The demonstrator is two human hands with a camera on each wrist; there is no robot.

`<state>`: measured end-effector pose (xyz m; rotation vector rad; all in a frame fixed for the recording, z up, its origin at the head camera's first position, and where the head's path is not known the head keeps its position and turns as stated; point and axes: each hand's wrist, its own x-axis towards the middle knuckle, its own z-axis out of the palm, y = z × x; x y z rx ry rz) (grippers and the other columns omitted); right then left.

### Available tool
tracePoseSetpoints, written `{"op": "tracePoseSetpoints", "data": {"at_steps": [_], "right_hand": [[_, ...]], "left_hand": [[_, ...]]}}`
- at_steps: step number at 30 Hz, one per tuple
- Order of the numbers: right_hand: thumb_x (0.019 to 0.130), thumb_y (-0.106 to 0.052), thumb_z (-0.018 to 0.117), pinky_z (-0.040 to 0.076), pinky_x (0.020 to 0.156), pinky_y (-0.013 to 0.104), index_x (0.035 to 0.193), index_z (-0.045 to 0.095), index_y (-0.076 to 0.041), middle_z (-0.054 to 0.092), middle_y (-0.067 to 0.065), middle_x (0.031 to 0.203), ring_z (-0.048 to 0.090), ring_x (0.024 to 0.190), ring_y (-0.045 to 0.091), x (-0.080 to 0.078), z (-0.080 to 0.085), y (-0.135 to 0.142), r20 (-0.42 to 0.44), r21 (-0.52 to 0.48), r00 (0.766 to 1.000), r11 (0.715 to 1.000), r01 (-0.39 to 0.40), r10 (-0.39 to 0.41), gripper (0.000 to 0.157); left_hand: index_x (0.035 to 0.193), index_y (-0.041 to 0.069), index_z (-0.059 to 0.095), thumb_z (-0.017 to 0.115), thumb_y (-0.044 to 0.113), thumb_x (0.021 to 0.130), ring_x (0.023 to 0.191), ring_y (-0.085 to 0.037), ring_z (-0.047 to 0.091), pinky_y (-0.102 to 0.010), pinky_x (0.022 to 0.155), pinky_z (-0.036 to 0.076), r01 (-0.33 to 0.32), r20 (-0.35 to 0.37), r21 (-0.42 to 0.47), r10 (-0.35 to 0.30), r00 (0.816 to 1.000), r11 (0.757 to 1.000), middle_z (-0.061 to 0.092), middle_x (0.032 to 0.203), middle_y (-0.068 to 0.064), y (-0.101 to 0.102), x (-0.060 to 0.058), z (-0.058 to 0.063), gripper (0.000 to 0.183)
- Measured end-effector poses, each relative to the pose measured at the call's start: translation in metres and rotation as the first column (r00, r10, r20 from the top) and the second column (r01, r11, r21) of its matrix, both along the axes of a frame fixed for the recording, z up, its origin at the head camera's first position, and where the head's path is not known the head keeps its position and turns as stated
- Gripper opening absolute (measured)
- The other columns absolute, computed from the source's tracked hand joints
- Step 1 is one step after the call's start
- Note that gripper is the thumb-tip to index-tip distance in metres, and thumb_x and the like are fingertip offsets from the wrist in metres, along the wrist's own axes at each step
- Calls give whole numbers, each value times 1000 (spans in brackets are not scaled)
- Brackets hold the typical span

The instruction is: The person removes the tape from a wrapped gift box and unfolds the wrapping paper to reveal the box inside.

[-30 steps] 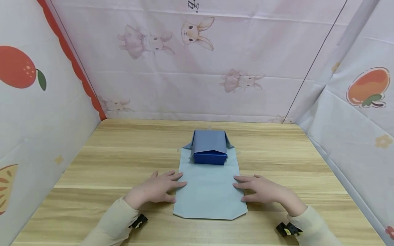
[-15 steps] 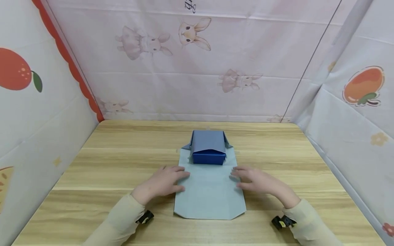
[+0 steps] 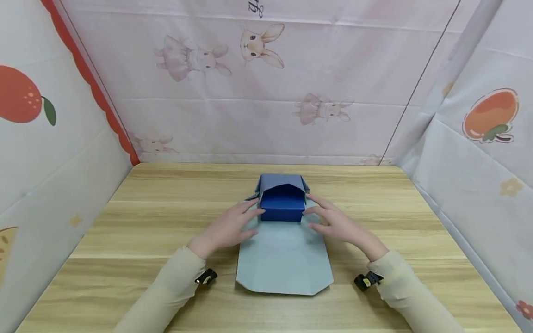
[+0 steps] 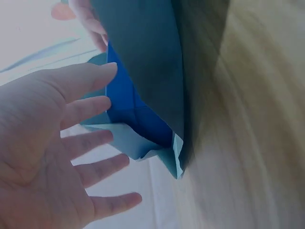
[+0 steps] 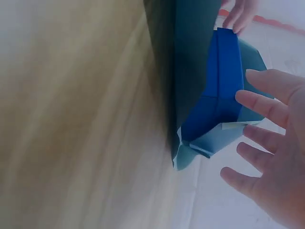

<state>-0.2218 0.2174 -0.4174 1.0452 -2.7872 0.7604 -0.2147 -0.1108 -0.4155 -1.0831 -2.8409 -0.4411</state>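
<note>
A dark blue box (image 3: 282, 213) sits at the far end of a pale blue sheet of wrapping paper (image 3: 284, 263). The paper's far end folds over the box as a raised flap (image 3: 281, 179), leaving part of the box's top bare. My left hand (image 3: 226, 227) reaches to the box's left front corner, fingers spread and fairly straight. At the opposite corner, my right hand (image 3: 338, 223) has its fingers extended in the same way. Both wrist views show the box, seen as a blue side (image 4: 121, 90) on the left and a blue face (image 5: 228, 67) on the right, between spread fingers.
The wooden table (image 3: 175, 185) extends on both sides of the paper. A printed cloth wall (image 3: 233, 129) rises behind its far edge, with side cloths left and right. A small black camera (image 3: 207, 276) is worn on the left wrist, another camera (image 3: 368, 280) on the right.
Both hands have moved forward from the paper's side edges to the box's front corners. The flap over the box has lifted and slid back, baring more of the blue top.
</note>
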Motion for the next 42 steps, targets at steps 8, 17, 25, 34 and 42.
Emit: {"op": "tracePoseSetpoints", "data": {"at_steps": [8,17,25,34,42], "right_hand": [[93,-18,66,36,109,59,115,56,-4,37,23,153,37,140,42,-14,4,-8,102,-81,995,996,24,-16,28],[101,-42,50,35,111,58,149,37,-9,33,20,156,34,143,39,-35,16,-15,178,-74,976,987,141,-126,60],[101,-36,51,33,113,56,145,42,-1,39,24,151,37,140,41,-76,29,-20,70,8,974,977,213,-213,57],[100,-32,53,32,112,59,142,45,2,34,27,153,34,140,44,-119,37,-21,-103,203,955,934,295,-279,54],[100,-39,52,15,117,65,139,52,-9,3,13,165,4,152,36,-138,23,-25,-241,394,915,829,397,-323,50]], "left_hand": [[144,16,44,63,34,95,143,-30,37,-46,114,37,-28,129,49,21,991,998,31,158,-12,6,-10,9,56],[154,17,31,54,46,97,145,-31,33,-48,115,34,-73,145,49,66,987,996,28,160,-11,8,-37,21,67],[153,12,31,53,45,99,143,-33,36,-49,114,35,-124,142,18,120,982,992,28,159,-14,12,-77,39,67],[151,11,34,51,42,100,137,-35,42,-54,104,44,-255,35,-62,258,966,965,26,159,-14,22,-120,44,62],[152,20,35,43,44,102,149,-42,18,-71,108,26,-411,-19,-176,414,910,894,7,164,-15,29,-140,32,56]]}}
